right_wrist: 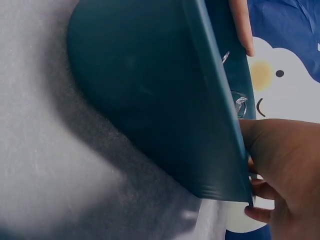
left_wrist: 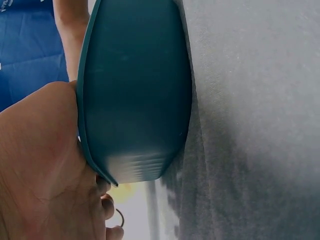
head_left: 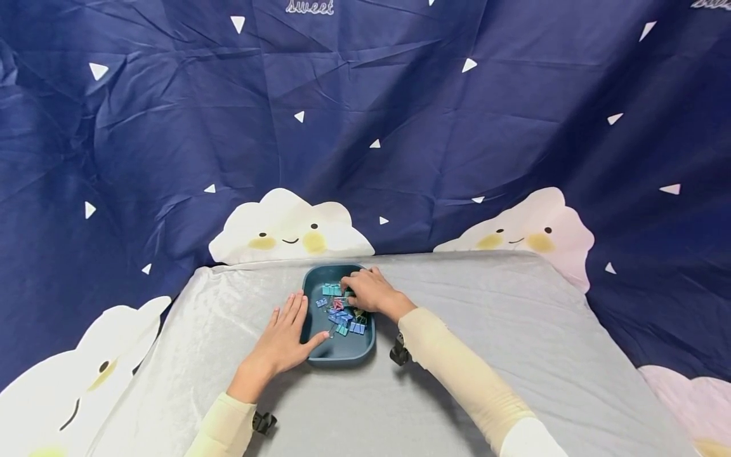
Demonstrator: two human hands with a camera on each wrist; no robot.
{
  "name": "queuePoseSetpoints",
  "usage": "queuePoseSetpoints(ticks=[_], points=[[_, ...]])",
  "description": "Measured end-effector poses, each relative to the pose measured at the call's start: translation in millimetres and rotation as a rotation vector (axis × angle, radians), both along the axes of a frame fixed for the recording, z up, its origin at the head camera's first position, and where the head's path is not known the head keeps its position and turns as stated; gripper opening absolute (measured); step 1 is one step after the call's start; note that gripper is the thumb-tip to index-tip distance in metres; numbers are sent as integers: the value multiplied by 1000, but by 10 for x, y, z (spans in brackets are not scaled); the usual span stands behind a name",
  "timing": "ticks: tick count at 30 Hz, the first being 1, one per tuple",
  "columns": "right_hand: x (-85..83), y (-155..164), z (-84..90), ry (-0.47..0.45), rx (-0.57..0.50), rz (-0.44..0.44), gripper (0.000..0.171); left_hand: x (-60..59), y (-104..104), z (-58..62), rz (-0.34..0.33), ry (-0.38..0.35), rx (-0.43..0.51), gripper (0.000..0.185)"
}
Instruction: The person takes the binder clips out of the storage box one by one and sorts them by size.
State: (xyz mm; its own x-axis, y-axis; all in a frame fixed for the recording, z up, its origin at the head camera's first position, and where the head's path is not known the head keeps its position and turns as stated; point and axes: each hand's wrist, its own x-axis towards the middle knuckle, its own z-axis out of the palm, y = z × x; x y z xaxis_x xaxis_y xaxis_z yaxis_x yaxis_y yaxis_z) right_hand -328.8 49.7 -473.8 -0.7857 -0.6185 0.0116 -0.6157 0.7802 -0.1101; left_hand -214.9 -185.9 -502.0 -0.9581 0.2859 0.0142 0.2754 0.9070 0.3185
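Observation:
A dark teal plastic tray (head_left: 342, 362) holds several binder clips (head_left: 341, 315) in blue, teal, pink and other colours. Along the tray's left rim lies my left hand (head_left: 282, 339), fingers straight and thumb reaching over the edge inside. In the left wrist view, the palm of that hand (left_wrist: 45, 165) is against the rim. My right hand (head_left: 371, 292) reaches over the right rim, its fingers bent down among the clips near a teal binder clip (head_left: 331, 289). The right wrist view shows the tray wall (right_wrist: 150, 100) covering most of these fingertips; whether they pinch a clip is hidden.
The tray stands on a grey cloth-covered table (head_left: 485, 355), close to its back edge. Behind hangs a dark blue curtain (head_left: 411, 127) with clouds and white triangles. Each wrist carries a small black camera mount (head_left: 400, 350).

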Motion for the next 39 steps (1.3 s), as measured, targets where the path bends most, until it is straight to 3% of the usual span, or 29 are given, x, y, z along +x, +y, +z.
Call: queuePoseSetpoints(ticks=[5,15,26,39], points=[[-25,43,16,44,-54,22,24,2,1,-1,-1,-5,-4,105],[-87,155,35,1,-230,146,27,11,3,-8,2,2,19,105],[-84,268,28,10,-315,90,21,2,5,-2,-4,-4,27,104],[-31,392,146,9,-410,56,17,49,-19,4,-13,2,3,106]])
